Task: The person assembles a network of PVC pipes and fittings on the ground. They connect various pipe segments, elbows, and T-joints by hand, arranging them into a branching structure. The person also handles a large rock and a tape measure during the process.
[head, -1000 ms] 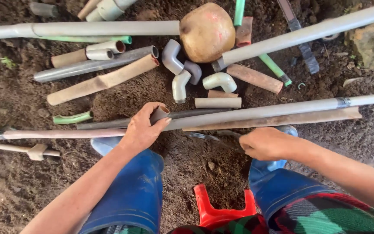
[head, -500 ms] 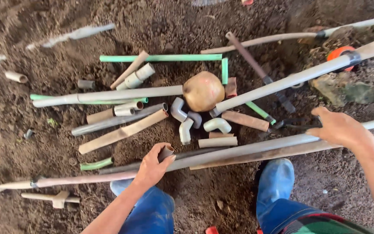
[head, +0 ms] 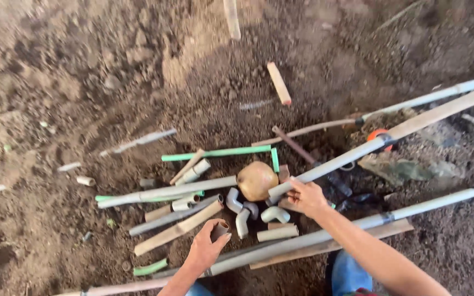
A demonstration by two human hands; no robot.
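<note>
The person's left hand point(head: 207, 249) is closed around a short brown stub of pipe point(head: 219, 230), its open end facing up, lifted just above a long grey plastic pipe point(head: 303, 241) that runs across the bare earth floor point(head: 83, 82) under both forearms. The right hand point(head: 305, 197) reaches forward, and its fingers point(head: 294, 186) curl loosely over the near end of a second long grey pipe point(head: 336, 163) that slants up and away to the right; whether they grip it or only rest on it cannot be told.

Judging by the spread, the sorting or fitting of pieces is at an early stage: only the stub is in hand, and nothing appears joined. Just ahead of the left fingers lie loose grey elbow fittings point(head: 240, 211) and a short tan pipe offcut point(head: 277, 234). Beside the right fingers sits a round tan gourd-like ball point(head: 257, 181). Farther off are a thin green tube point(head: 218, 153), a flat tan wooden slat point(head: 179, 229) and other scattered offcuts.

The stub looks dirty, thin-walled and hollow, cut roughly square at the end.
</note>
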